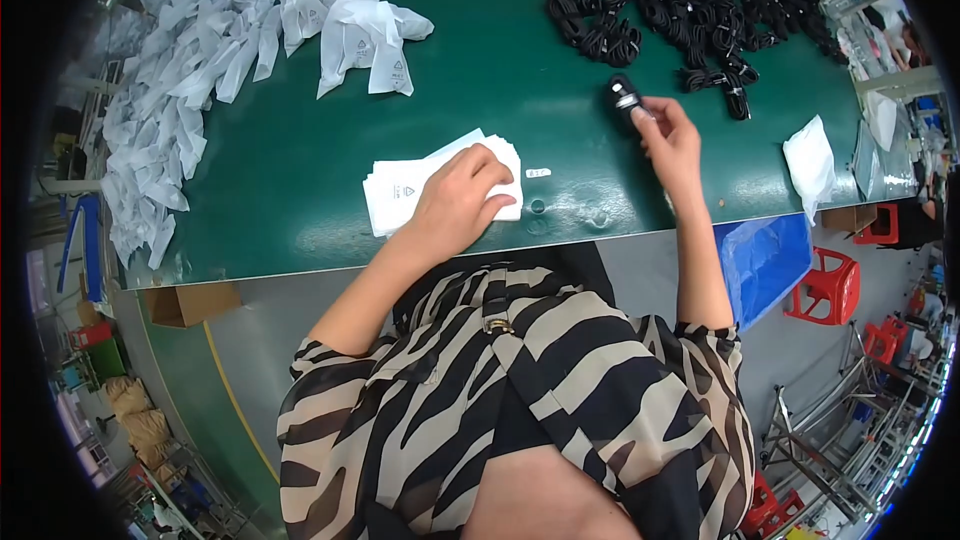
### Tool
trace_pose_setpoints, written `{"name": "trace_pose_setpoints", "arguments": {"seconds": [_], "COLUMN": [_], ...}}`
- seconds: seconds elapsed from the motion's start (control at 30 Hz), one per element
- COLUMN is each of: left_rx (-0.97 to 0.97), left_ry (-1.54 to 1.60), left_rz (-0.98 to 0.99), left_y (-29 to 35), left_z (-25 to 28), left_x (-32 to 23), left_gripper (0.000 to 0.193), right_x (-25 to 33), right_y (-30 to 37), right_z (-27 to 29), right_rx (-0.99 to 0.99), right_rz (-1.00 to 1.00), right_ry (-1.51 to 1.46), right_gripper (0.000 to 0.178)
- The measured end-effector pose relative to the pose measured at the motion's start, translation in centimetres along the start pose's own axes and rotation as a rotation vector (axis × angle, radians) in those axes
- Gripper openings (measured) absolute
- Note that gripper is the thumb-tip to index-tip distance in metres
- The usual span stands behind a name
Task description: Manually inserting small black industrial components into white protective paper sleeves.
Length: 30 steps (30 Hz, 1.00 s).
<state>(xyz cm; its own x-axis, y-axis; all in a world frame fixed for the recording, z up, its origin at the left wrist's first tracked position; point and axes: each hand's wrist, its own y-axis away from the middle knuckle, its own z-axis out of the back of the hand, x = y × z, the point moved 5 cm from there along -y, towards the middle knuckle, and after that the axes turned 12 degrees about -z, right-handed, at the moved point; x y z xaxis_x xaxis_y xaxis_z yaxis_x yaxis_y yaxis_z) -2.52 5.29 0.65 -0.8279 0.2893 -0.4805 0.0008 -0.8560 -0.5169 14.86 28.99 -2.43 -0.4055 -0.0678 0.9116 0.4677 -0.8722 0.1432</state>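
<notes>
Gripping one black, coiled cable bundle with a pale band (625, 98) between thumb and fingertips, the right hand (672, 140) is raised over the green, glossy-topped table (580, 140), just short of one large heap of black, coiled cables (700, 0). Left hand (462, 195): palm down, fingers bent, on one uneven stack of flat, white, printed pouches (395, 195) near the table's front edge; cannot tell whether it pinches a pouch. Containers: one wide heap of crumpled, translucent white pouches (180, 80) at far left, contents hidden; a smaller cluster of bulging white pouches (365, 30) beside it, contents likewise hidden; one plain white packet (812, 165) near the right edge. Below table level: one blue plastic bin (770, 255) at right, one brown cardboard box (190, 302) at left; contents of both unclear. Count: cables and heaped pouches overlap too much to number; one small white label (538, 172) beside the stack.
</notes>
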Motion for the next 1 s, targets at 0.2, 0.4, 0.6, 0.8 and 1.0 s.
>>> {"name": "trace_pose_setpoints", "arguments": {"seconds": [0.2,0.4,0.6,0.8,1.0], "left_rx": [-0.043,-0.141,-0.179,-0.099,-0.117], "left_ry": [0.062,0.332,0.392,0.204,0.142], "left_rz": [0.145,0.347,0.242,-0.011,0.007], "left_y": [0.6,0.9,0.4,-0.7,-1.3], "left_z": [-0.8,-0.2,0.1,0.7,1.1], "left_x": [0.5,1.3,0.1,-1.7,-1.3], "left_gripper": [0.009,0.006,0.007,0.009,0.012], "right_x": [1.8,1.3,0.5,1.4,6.0], "right_y": [7.0,8.5,8.5,9.2,10.6], "right_z": [-4.3,-5.8,-6.7,-7.0,-6.4], "right_rx": [0.418,0.601,0.713,0.728,0.34], "right_rz": [-0.148,-0.372,-0.548,-0.597,0.596], "right_ry": [-0.276,-0.316,-0.255,-0.25,0.098], "right_gripper": [0.023,0.021,0.033,0.031,0.023]}}
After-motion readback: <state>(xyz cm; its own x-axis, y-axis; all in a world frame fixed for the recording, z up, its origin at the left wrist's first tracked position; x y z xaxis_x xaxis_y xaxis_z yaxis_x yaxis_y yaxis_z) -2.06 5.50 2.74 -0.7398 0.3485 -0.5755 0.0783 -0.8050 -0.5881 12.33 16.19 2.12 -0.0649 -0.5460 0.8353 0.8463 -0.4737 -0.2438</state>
